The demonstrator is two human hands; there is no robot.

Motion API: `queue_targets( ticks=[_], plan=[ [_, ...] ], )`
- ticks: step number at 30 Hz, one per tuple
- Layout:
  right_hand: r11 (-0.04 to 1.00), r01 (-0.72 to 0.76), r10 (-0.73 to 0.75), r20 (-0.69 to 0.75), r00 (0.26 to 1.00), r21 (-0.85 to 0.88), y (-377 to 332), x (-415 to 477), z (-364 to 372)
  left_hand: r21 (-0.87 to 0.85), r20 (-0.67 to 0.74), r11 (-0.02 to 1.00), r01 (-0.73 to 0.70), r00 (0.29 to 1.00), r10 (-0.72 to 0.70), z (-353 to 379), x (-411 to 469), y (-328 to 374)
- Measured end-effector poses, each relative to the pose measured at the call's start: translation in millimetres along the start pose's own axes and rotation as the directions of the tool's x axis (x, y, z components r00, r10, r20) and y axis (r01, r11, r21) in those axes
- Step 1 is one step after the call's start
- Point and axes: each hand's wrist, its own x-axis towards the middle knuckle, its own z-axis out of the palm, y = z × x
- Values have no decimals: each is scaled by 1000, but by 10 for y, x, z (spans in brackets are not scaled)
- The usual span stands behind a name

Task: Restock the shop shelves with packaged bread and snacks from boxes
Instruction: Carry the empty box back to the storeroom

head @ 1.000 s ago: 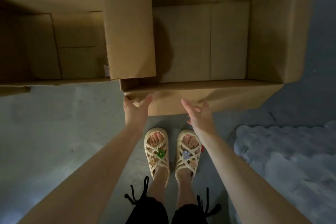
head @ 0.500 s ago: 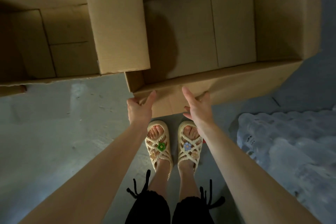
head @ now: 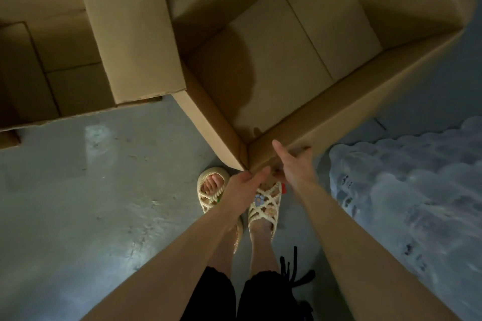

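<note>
An empty brown cardboard box (head: pixel 347 112) sits turned on the grey floor, its near corner pointing at my feet. My left hand (head: pixel 242 186) reaches that corner, and its straight fingers touch the corner's lower edge. My right hand (head: pixel 296 164) lies against the outside of the box's near right wall, just below the rim, with thumb and fingers spread. No bread or snack packs are in view.
A second empty cardboard box (head: pixel 65 65) stands at the left, and a tall flap (head: pixel 130 28) rises between the two boxes. A plastic-wrapped pack of bottles (head: pixel 407 190) lies on the floor at the right. My sandalled feet (head: pixel 263 206) stand just below the box corner.
The right box has turned, so its near corner now points at my feet instead of its long side. Both hands have moved with it to that corner.
</note>
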Motion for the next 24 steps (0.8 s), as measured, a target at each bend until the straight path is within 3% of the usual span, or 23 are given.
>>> queue_targets(
  ticks=[4,8,11,14,19,24],
  plan=[
    [997,7,-7,6,1000,80,75,75,84,156,19,988,7,1000,-10,-91,38,32],
    [978,1,-5,18,1000,207,-253,-223,165,296,-117,949,-110,982,151,-224,93,84],
    [969,27,-24,-17,1000,245,-247,-208,136,367,-289,911,-186,908,302,-299,58,193],
    [984,80,-63,-112,992,157,-166,-173,-19,423,-399,872,-245,814,422,-317,-4,343],
    [987,135,-107,-275,955,84,-136,-156,-439,446,-438,836,-320,736,516,-262,15,511],
    [985,143,-91,-413,906,97,-151,-66,-831,562,-455,779,-279,682,573,-158,48,673]
  ],
)
